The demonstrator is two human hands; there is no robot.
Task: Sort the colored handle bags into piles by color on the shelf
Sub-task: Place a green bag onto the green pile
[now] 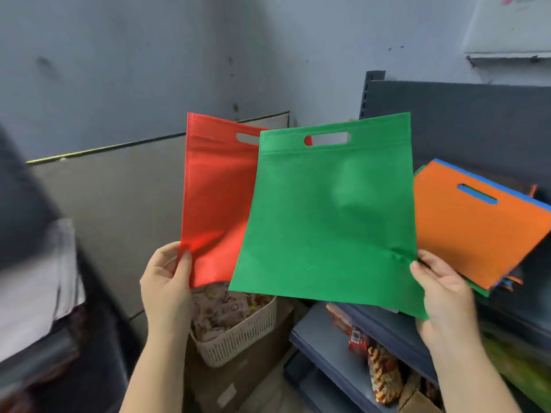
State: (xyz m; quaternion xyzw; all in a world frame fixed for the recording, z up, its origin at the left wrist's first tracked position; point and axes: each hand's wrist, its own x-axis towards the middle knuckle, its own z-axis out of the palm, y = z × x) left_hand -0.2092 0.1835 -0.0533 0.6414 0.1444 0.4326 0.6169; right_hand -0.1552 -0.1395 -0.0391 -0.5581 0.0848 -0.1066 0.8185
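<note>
Green bag (325, 216): flat, handle cutout uppermost, held up in the air at centre view; right hand (444, 296) pinches its lower right corner, thumb on the front face. Red bag (217, 198): just left of the green bag and partly behind it, also upright with cutout at top; left hand (165, 281) pinches its lower left corner. Mixed stack on the shelf (477, 120), right of the green bag: orange bag (474, 231) on top, blue bag (489, 181) showing at its upper edge and through its cutout, a green edge below. Below the green bag: white slatted basket (238, 335) of small packets; lower shelves with packaged snacks (381, 374)
</note>
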